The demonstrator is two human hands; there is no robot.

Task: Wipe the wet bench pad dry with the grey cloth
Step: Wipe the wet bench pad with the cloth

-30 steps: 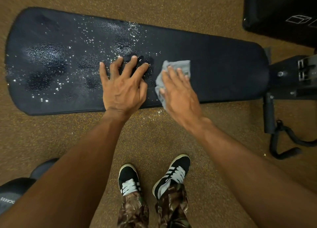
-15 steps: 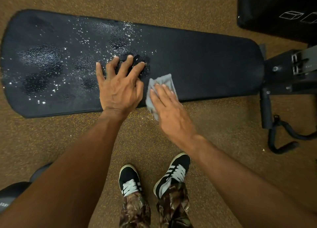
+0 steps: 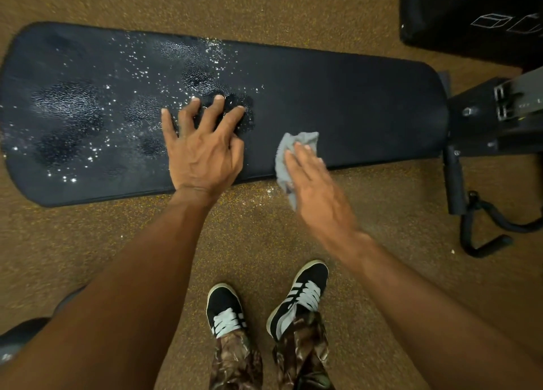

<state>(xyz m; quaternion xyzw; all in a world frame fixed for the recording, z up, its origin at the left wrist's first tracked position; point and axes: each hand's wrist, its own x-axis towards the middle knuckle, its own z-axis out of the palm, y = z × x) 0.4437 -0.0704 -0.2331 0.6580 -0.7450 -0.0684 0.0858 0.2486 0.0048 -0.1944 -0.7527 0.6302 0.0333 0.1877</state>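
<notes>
A long black bench pad [image 3: 352,96] lies across the view, its left half speckled with water drops and wet patches [image 3: 73,110], its right half matte. My left hand [image 3: 202,151] rests flat on the pad's middle, fingers spread on a wet patch. My right hand [image 3: 317,190] presses the grey cloth [image 3: 293,146] onto the pad's near edge, just right of the left hand; part of the cloth hangs off the edge under my palm.
The bench's black metal frame and curved handle [image 3: 482,225] stick out at the right. A black padded block [image 3: 470,16] stands at the top right. Brown speckled floor surrounds the bench. My two shoes [image 3: 264,304] stand near the bench. A dark rounded object [image 3: 23,336] sits bottom left.
My right hand slid the cloth from mid-pad down to the near edge, then a little to the right along it. My left hand stayed in place on the pad.
</notes>
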